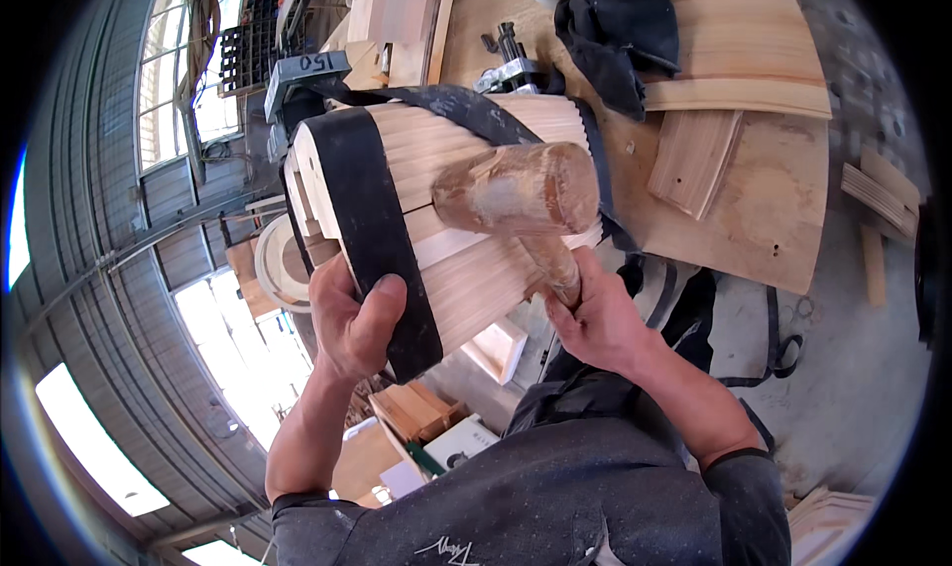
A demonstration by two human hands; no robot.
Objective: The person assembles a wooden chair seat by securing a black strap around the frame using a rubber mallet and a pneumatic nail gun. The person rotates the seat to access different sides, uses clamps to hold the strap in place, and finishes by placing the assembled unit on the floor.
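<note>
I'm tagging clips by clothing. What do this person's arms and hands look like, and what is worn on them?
Both hands are bare: no gloves, rings or watch show on the left hand or the right hand. The forearms are bare too. Dark grey speckled sleeves end near the elbows, each with a darker cuff band. The same dark fabric covers the chest, with a small white mark on it.

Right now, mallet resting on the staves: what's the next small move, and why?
Probably lift the round-headed wooden mallet slightly and tap the pale wooden stave barrel near its head. The right hand grips the handle, the left hand braces the black band, and stave ends look uneven.
</note>
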